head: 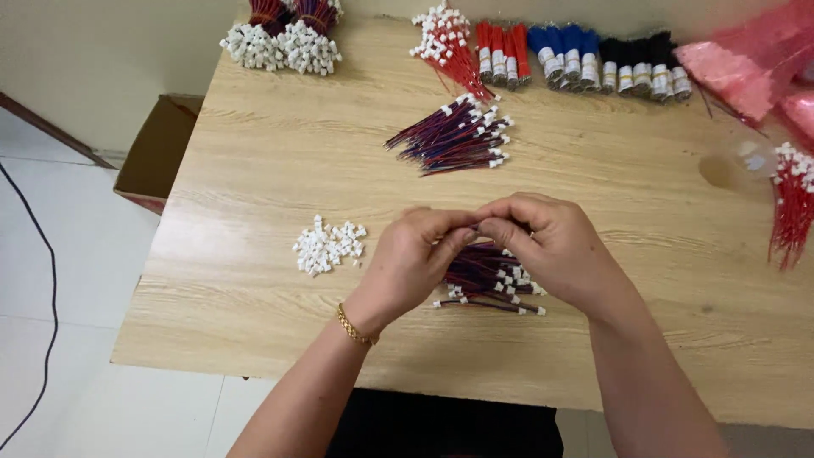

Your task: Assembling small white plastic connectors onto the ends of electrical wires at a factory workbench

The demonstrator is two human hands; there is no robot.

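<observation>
My left hand and my right hand meet fingertip to fingertip above a loose pile of red-and-dark wires with white plugs on the wooden table. Both hands pinch something small between thumb and fingers; it looks like one wire and a white plug, mostly hidden by the fingers. A gold bracelet sits on my left wrist. A small heap of loose white plastic connectors lies just left of my left hand.
A second wire bundle lies mid-table. Along the far edge are white-plug bunches, red, blue and black wire bundles, and pink bags. Red wires lie at right. A cardboard box stands on the floor left.
</observation>
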